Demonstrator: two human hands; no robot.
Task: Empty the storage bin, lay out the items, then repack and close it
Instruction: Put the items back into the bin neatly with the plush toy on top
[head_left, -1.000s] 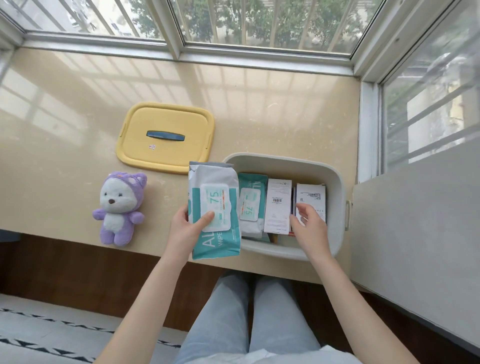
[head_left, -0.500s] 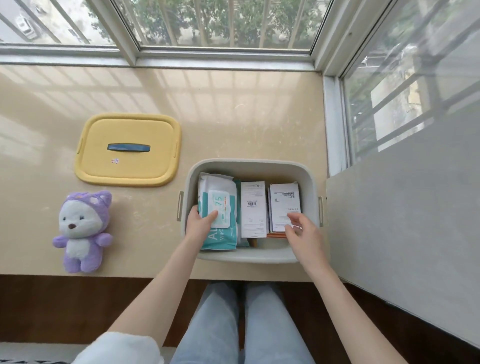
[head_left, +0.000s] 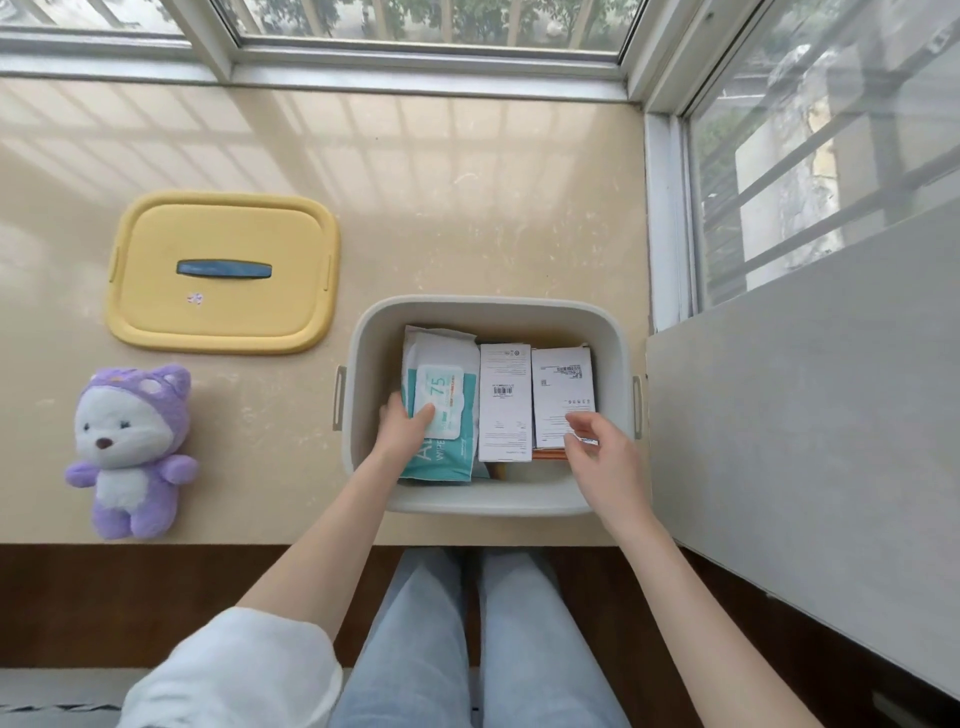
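1. Lowered since a second ago, the teal-and-white soft pack of wet wipes (head_left: 441, 364) now lies inside the pale grey plastic storage bin (head_left: 493, 307), against its left wall. Before, it was held up over the bin's left rim.
2. The left hand (head_left: 402, 431) grips that pack at its near left edge, thumb laid across the flip lid and fingers curled down its side.
3. The right hand (head_left: 600, 454) hovers at the near end of the right-hand white cardboard box (head_left: 561, 384) with fingers loosely bent. I cannot tell whether it pinches the box or only touches it.
4. A second white cardboard box with a barcode (head_left: 504, 400) lies between the pack and the right-hand box, all three side by side.
5. The yellow plastic lid with a blue handle (head_left: 223, 270) lies on the beige sill (head_left: 467, 182) left of the bin. The purple-and-white plush toy (head_left: 130, 447) lies nearer, still unpacked.
6. Risks, as I judge them:
   - The pack may ride high, so the lid would not seat.
   - Little room looks left for the toy, and forcing it in could tip the boxes.
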